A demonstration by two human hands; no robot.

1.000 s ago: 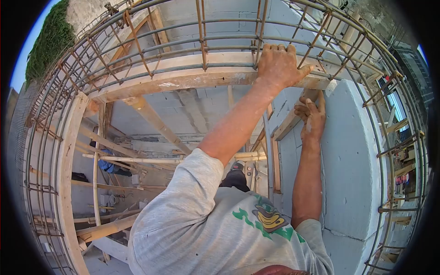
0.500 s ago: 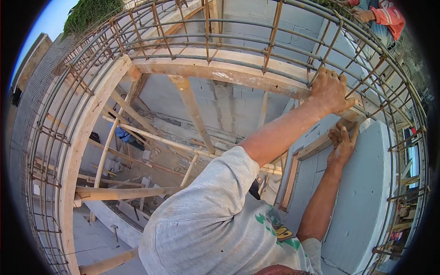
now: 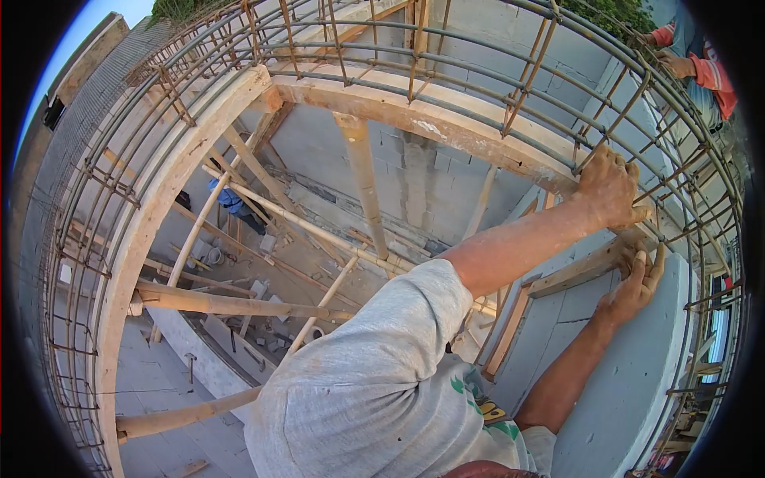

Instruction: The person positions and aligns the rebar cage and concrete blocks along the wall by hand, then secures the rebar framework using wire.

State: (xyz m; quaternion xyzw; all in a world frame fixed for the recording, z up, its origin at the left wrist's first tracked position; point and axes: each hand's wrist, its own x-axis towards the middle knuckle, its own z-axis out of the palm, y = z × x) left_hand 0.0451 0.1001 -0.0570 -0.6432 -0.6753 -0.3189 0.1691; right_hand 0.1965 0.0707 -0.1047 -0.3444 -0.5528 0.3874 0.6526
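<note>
My left hand reaches across to the far-right corner, its fingers curled over the wooden board beside the steel rebar cage. Its thumb sticks out to the right. Just below, my right hand is raised with fingers apart, the fingertips touching the underside near the board's end. A timber piece meets the corner by those fingers. The grey block wall rises right beside my right forearm. What lies under my left palm is hidden.
Round wooden poles brace the frame across the opening. Another wooden board runs down the left. Far below is a person in blue among debris. A person in a red sleeve is at upper right. A hammer shows lower left.
The view has shifted, so the frame and both hands appear further right. My left hand keeps its place at the board corner; my right hand's fingers have moved slightly under it.
</note>
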